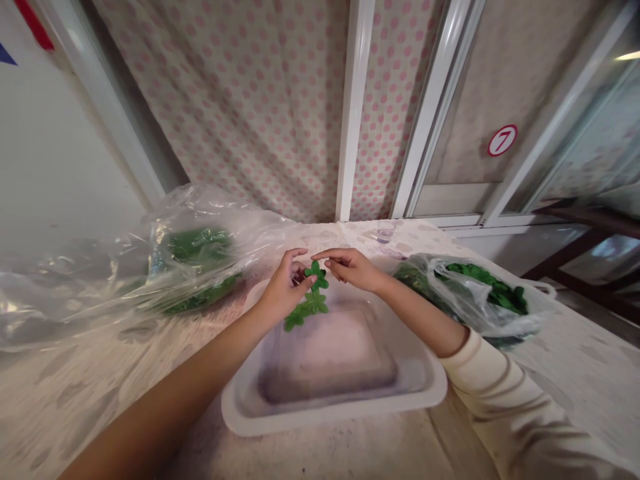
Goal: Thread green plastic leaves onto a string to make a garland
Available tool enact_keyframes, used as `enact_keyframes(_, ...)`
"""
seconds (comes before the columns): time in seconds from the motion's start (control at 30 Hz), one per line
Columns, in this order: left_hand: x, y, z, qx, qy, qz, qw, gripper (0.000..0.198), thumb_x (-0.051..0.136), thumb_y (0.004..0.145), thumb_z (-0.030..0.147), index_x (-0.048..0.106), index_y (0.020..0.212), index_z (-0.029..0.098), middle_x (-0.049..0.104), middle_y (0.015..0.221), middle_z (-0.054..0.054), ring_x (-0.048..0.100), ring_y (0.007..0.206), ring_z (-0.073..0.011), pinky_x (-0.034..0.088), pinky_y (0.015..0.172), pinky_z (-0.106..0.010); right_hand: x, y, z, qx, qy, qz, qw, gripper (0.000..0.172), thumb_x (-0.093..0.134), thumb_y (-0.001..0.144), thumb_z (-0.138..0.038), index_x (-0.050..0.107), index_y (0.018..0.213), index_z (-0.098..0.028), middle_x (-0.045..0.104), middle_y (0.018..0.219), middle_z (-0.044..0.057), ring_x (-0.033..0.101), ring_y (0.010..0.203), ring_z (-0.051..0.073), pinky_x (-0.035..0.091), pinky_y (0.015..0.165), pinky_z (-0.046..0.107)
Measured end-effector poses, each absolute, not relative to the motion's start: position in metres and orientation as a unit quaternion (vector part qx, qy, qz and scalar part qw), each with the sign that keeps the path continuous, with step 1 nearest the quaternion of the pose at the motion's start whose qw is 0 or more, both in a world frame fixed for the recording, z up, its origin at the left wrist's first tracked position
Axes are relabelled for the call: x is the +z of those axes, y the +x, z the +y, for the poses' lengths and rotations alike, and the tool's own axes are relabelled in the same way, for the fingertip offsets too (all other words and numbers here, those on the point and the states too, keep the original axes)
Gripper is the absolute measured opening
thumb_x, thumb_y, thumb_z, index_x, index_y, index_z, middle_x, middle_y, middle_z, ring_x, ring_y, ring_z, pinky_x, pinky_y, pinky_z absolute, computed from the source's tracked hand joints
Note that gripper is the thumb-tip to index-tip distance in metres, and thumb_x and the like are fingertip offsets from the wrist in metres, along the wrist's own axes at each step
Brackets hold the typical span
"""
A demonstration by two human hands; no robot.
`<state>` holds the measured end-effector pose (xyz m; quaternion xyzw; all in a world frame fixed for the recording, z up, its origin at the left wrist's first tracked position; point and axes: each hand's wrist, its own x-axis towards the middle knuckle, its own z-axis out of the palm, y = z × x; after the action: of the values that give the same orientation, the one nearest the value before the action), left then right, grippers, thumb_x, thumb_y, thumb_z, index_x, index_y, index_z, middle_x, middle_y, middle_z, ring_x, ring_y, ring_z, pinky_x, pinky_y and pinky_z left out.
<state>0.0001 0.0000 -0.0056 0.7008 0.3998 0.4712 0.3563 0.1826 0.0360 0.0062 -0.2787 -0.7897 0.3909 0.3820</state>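
Observation:
Above a white plastic basin (335, 421), my left hand (287, 287) pinches a sprig of green lobed leaves (316, 279) between thumb and fingers. Paler leaves of the same shape (305, 310) hang below it, over the basin's far left part. My right hand (355, 267) is closed close beside the sprig, its index finger reaching toward my left fingertips. Whether it grips a leaf or a stem is too small to make out. Leaves and fingers partly hide the contact between the two hands.
A large clear plastic bag (200, 207) with green leaves lies on the left. Another clear bag (465, 300) holds more green leaves (493, 287) on the right. A small clear cup (385, 231) stands at the table's far edge, before a dotted curtain (250, 100) and white frames.

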Motion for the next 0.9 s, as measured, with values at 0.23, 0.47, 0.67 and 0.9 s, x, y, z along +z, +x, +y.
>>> enact_keyframes(0.23,-0.0061,-0.0009,0.0005,0.467,0.711,0.396,0.346,0.044,0.057,0.077,0.021,0.036,0.116,0.02,0.048,0.069,0.005,0.049,0.064,-0.0099,0.037,0.064,-0.024,0.0067,0.1823,0.0353,0.37,-0.283,-0.797,0.385,0.032,0.046,0.084,-0.022,0.062,0.11,-0.012,0.036,0.046,-0.008,0.035,0.045,0.006,0.033,0.047,0.02)
enact_keyframes(0.47,-0.0057,0.0006,-0.0003,0.463,0.706,0.405,0.35,0.044,0.057,0.076,0.019,0.036,0.115,0.019,0.048,0.07,0.005,0.048,0.064,-0.0094,0.037,0.062,-0.024,0.0073,0.1817,0.035,0.374,-0.286,-0.798,0.375,0.031,0.047,0.083,-0.022,0.063,0.107,-0.011,0.037,0.048,-0.007,0.035,0.045,0.006,0.032,0.046,0.019)
enact_keyframes(0.67,-0.0075,-0.0011,0.0016,0.472,0.705,0.398,0.35,0.044,0.058,0.076,0.021,0.037,0.115,0.02,0.049,0.07,0.004,0.05,0.064,-0.0098,0.037,0.062,-0.024,0.0056,0.1826,0.0364,0.369,-0.286,-0.805,0.366,0.032,0.045,0.084,-0.021,0.063,0.109,-0.012,0.042,0.047,-0.006,0.038,0.045,0.005,0.034,0.047,0.019)
enact_keyframes(0.9,-0.0069,-0.0007,0.0023,0.493,0.692,0.4,0.345,0.043,0.058,0.076,0.025,0.037,0.114,0.02,0.048,0.068,0.005,0.05,0.062,-0.0102,0.037,0.062,-0.025,0.0046,0.1836,0.0362,0.364,-0.292,-0.809,0.357,0.035,0.044,0.086,-0.021,0.061,0.115,-0.014,0.043,0.046,-0.007,0.039,0.043,0.005,0.034,0.047,0.018)
